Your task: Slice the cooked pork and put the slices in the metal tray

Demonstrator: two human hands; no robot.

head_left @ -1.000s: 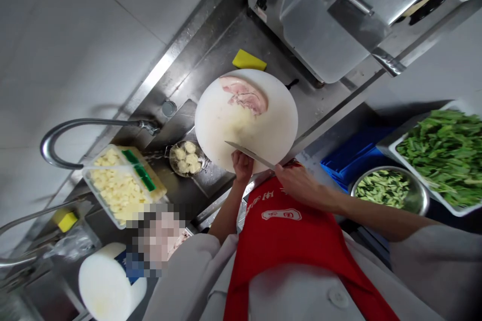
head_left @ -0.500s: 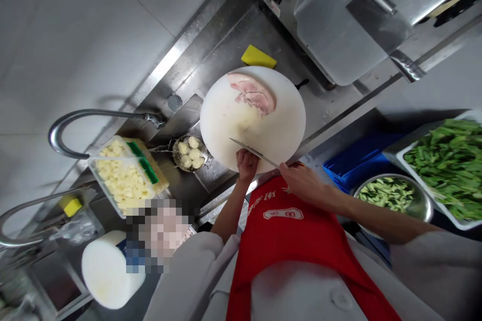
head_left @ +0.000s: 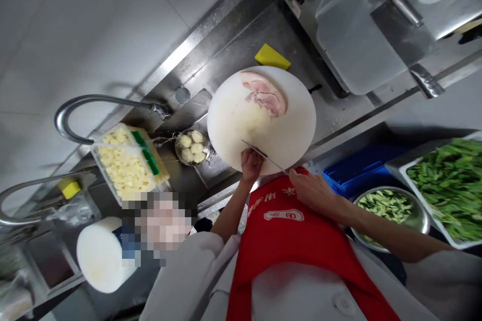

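At the left, the pale lumps (head_left: 196, 148) are set beside the board (head_left: 297, 130), and they could be bumped if the board is pushed that way. Next, the fingers of the left hand (head_left: 251, 163) could be cut, since they are placed right by the knife (head_left: 264, 155). A nick could be caused by a slip of the blade or by one finger being poked out. The board could be tipped too, if its near edge is pressed hard; how it is held up underneath cannot be seen. The meat (head_left: 268, 96) is laid at the far side of the board, well apart from the knife, and it could be made to slide by a big tip.

The left hand is curled at the near edge of the board, with its fingers bent in close to the blade. Whether anything is pinched there cannot be told, as the inside is hidden. To the right, the knife is gripped at its handle end by the right hand (head_left: 303, 184), in front of the red apron (head_left: 286, 241). The blade is pointed left, over the board.
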